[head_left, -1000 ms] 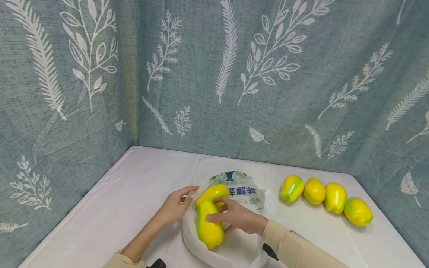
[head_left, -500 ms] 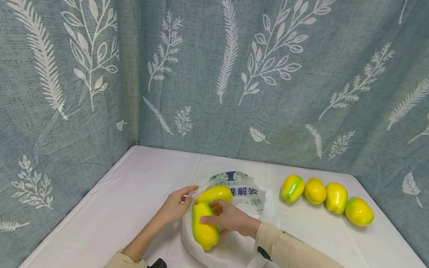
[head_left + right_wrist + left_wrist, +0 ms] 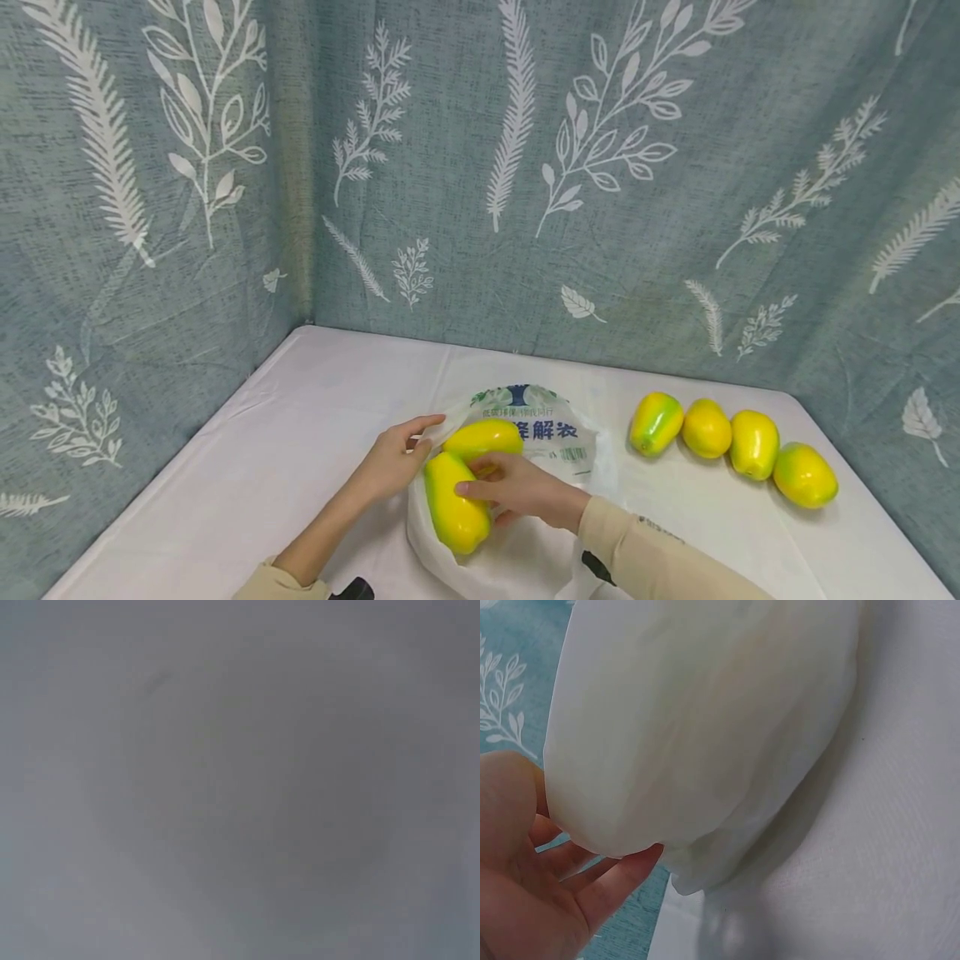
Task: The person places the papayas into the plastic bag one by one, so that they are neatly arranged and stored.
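Note:
A white plastic bag (image 3: 525,543) with blue and green print lies spread with its mouth up on the table. My left hand (image 3: 393,460) holds the bag's left rim; the left wrist view shows its fingers (image 3: 622,881) curled at the thin film. Inside the bag, my right hand (image 3: 525,490) grips a yellow papaya (image 3: 453,504) with a green side, thumb on top and other fingers partly hidden behind it. A second papaya (image 3: 483,439) lies just beyond, against the bag's left back part. The right wrist view is filled by a blurred grey-white surface.
Several more yellow-green papayas (image 3: 753,446) stand in a slanting row on the white tablecloth (image 3: 330,375), right of the bag. A blue-green curtain (image 3: 465,167) with white leaf prints closes off the back and both sides.
The papaya in my right hand has moved a little left and tilted, its upper end now nearer the left rim. The second papaya has shifted slightly right. My left hand stays put.

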### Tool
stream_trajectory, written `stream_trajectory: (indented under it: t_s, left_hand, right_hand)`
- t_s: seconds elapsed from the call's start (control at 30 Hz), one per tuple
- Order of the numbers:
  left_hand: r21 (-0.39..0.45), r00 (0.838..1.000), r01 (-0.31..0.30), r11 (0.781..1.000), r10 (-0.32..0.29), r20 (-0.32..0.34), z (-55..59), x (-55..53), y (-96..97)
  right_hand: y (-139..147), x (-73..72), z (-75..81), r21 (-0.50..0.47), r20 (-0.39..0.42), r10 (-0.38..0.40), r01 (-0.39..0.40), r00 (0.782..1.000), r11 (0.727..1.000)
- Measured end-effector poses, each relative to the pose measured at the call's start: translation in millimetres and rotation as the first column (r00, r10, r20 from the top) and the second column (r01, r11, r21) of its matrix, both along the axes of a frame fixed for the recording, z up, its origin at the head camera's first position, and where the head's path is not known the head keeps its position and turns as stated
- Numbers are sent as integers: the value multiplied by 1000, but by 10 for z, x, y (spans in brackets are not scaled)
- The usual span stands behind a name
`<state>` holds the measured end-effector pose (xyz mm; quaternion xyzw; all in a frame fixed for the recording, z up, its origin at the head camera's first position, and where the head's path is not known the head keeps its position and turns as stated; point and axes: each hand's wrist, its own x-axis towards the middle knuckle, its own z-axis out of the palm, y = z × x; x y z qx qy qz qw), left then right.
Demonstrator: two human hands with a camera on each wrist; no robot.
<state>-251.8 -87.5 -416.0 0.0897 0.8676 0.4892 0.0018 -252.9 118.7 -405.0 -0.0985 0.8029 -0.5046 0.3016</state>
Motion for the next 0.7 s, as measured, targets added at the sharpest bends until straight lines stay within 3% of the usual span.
stream_trajectory:
  t_s: [0.2, 0.37, 0.5, 0.7]
  left_hand:
    - [-11, 1000, 1, 1000, -1, 4, -8, -9, -1]
    - [-17, 1000, 2, 1000, -2, -4, -25, -22, -22]
    - [-16, 1000, 6, 1000, -6, -7, -29, -30, -33]
    - [-25, 1000, 9, 1000, -9, 0, -30, -32, -32]
  right_hand:
    - [29, -24, 14, 49, -53, 44, -42, 998, 998]
    - [133, -62, 71, 15, -48, 70, -69, 996, 997]
    - [267, -123, 145, -58, -24, 48, -50, 999, 997]
    - [529, -254, 214, -150, -71, -31, 20, 997, 988]
